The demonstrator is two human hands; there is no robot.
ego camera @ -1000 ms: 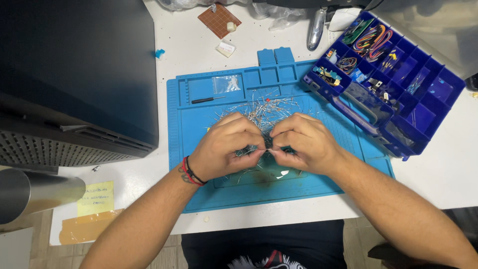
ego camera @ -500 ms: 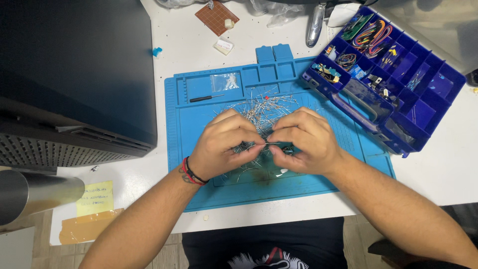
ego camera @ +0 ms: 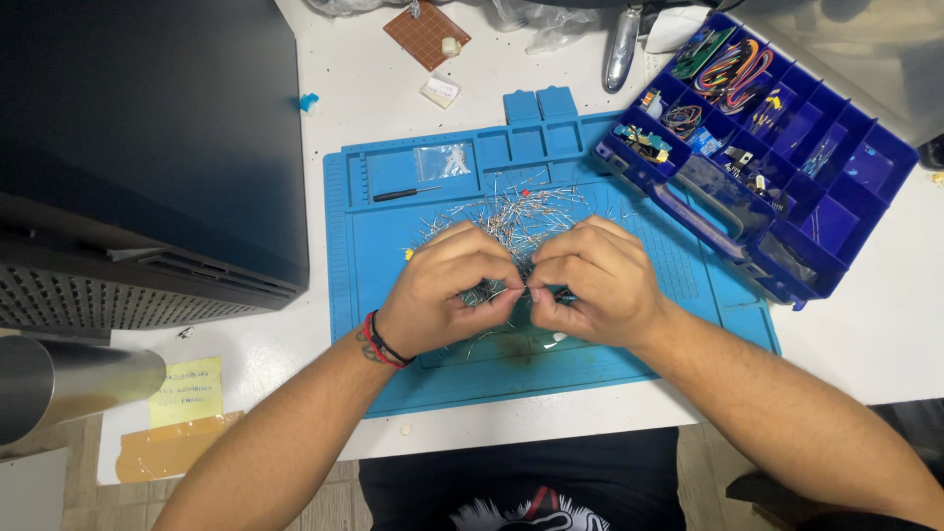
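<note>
Both hands, left hand (ego camera: 447,290) and right hand (ego camera: 595,280), pinch one thin silvery wire-legged component (ego camera: 519,292).

We note a small clear plastic bag (ego camera: 442,160) on the blue mat's (ego camera: 629,364) upper compartment, and a yellow sticky note (ego camera: 186,390) at the bench's (ego camera: 875,334) lower-left corner.

A light blue mat (ego camera: 383,324) covers the middle of the white table (ego camera: 865,324). Silvery wire-legged parts (ego camera: 511,211) glint near its far edge, beside a black screwdriver (ego camera: 405,194). At the table's far right corner sits a dark blue organiser box (ego camera: 787,285) with multicoloured wires. A brown perforated board (ego camera: 425,33) lies by the far edge, a yellow note (ego camera: 187,391) by the near left edge. Red and black bands (ego camera: 379,342) ring the left wrist.
</note>
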